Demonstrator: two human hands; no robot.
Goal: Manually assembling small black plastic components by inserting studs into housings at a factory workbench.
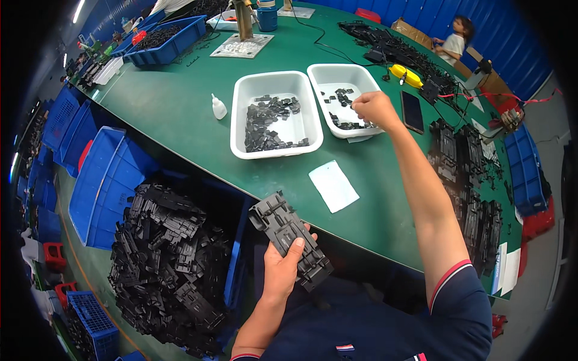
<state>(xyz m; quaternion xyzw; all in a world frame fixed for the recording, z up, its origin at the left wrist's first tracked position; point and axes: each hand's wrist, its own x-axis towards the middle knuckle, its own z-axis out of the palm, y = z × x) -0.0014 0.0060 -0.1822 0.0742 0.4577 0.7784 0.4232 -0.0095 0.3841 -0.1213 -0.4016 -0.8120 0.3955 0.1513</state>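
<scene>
We see the left hand [280,268] grasping a black moulded part [282,225] by the green table [385,210], judged light, stiff, best held along its sides. The right hand [376,109] curls over a white tub [340,73]; its hold we cannot tell.

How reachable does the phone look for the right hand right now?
Likely yes. The right hand is over the right white tub, and the phone lies on the green table just right of the wrist. Nothing covers it or visibly blocks that side.
</scene>
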